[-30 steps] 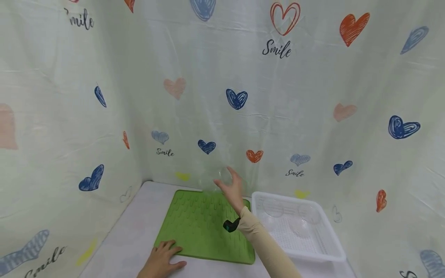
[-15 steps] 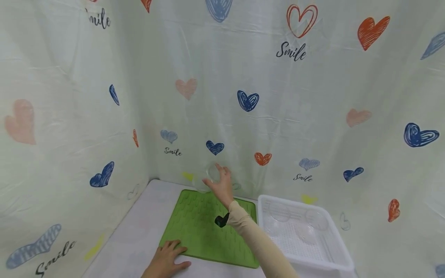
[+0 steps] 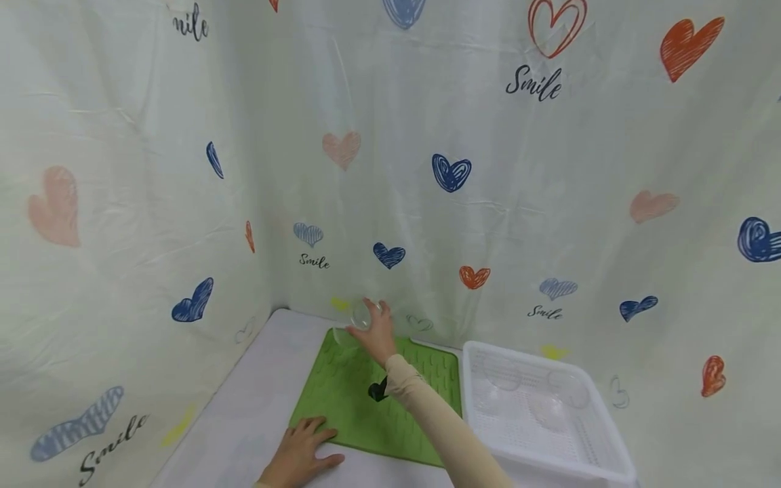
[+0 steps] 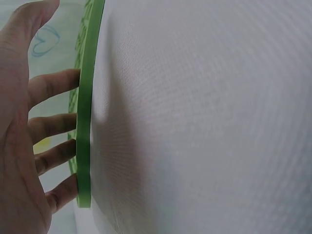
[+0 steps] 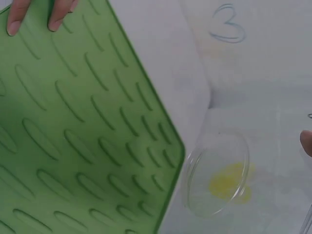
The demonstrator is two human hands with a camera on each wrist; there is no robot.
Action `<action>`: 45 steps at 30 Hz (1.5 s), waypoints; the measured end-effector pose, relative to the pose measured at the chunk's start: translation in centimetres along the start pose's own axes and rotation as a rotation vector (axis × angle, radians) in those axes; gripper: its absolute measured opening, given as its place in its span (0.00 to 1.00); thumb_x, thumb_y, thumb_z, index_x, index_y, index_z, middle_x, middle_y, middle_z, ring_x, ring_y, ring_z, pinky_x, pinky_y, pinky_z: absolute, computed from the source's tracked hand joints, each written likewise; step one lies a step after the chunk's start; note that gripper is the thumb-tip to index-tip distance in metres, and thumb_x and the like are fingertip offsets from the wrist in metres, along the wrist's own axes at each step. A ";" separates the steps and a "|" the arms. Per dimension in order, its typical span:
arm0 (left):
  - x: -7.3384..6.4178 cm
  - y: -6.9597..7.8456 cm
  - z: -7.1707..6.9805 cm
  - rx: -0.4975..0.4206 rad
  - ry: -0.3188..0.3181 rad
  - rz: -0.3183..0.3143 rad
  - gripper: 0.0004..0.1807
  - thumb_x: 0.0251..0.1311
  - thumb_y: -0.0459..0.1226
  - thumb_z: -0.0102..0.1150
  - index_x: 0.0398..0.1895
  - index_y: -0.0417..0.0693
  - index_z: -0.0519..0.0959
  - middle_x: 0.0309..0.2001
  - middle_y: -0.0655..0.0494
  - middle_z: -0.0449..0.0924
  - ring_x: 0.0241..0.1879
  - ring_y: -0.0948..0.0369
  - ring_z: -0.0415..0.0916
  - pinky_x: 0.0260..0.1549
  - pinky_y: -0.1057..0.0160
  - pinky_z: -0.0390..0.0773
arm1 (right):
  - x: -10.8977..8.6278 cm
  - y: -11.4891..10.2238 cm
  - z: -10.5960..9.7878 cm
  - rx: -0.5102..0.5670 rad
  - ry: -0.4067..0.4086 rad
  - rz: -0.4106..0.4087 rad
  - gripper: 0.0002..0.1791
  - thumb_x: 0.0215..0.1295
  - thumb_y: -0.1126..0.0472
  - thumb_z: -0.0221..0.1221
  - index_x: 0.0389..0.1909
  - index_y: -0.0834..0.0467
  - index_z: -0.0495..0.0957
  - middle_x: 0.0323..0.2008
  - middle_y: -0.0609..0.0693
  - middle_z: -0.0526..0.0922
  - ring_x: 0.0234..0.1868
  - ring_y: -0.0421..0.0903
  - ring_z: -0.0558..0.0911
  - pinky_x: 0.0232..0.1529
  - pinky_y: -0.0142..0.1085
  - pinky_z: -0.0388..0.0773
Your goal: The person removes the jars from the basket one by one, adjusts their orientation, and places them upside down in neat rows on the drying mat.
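In the head view my right hand (image 3: 377, 335) is raised over the far left part of a green ridged mat (image 3: 348, 390). Its thumb and fingers curl around the rim of a see-through round dish (image 3: 361, 316); a second clear curved edge shows just below it. The right wrist view has a clear, thin-walled round dish (image 5: 218, 170) tilted beside the mat's corner, with a right fingertip (image 5: 306, 141) at the frame's edge. My left hand (image 3: 299, 451) rests its spread fingers on the mat's near left corner, thumb apart on the table. The left wrist view shows those fingers behind the mat's rim (image 4: 84, 141).
A white perforated plastic basket (image 3: 549, 468) stands right of the mat, with several clear round pieces (image 3: 549, 410) in it. The table (image 3: 244, 413) has a white cover. A curtain (image 3: 427, 224) printed with hearts closes off the back and sides.
My right hand has moved left and lower toward the mat's far left corner, carrying the clear dish. The left hand stays on the mat's near corner. The head view has turned slightly left.
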State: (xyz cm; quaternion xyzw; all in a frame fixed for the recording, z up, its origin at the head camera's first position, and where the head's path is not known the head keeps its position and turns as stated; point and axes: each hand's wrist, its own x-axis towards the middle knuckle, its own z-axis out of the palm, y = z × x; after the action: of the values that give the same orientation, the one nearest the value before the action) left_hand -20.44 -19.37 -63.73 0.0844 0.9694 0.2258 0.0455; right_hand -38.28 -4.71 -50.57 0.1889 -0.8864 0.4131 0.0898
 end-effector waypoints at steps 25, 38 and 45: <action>-0.1 0.6 0.8 -0.015 -0.011 0.020 0.37 0.53 0.70 0.51 0.55 0.57 0.79 0.61 0.45 0.72 0.60 0.40 0.66 0.49 0.30 0.67 | -1.8 3.4 4.8 -0.093 -0.134 -0.026 0.35 0.62 0.54 0.65 0.67 0.60 0.64 0.74 0.67 0.44 0.73 0.67 0.51 0.62 0.57 0.71; -0.7 0.5 0.0 -0.012 0.044 0.047 0.36 0.54 0.69 0.51 0.56 0.56 0.78 0.61 0.45 0.71 0.61 0.41 0.66 0.50 0.30 0.67 | -1.7 3.3 3.8 -0.169 -0.231 -0.001 0.45 0.60 0.53 0.66 0.75 0.51 0.53 0.75 0.66 0.39 0.74 0.68 0.48 0.54 0.58 0.76; -0.8 0.7 -0.1 0.009 0.051 0.053 0.35 0.54 0.67 0.53 0.56 0.54 0.78 0.59 0.45 0.72 0.59 0.41 0.67 0.49 0.30 0.68 | -1.6 3.1 2.2 -0.200 -0.239 -0.033 0.48 0.61 0.44 0.64 0.76 0.49 0.49 0.74 0.68 0.42 0.73 0.68 0.51 0.56 0.59 0.75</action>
State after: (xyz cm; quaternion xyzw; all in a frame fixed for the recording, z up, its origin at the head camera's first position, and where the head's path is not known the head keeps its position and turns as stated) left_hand -19.59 -19.00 -63.29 0.1047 0.9687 0.2248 0.0142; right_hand -38.05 -4.19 -54.64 0.2411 -0.9243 0.2959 0.0087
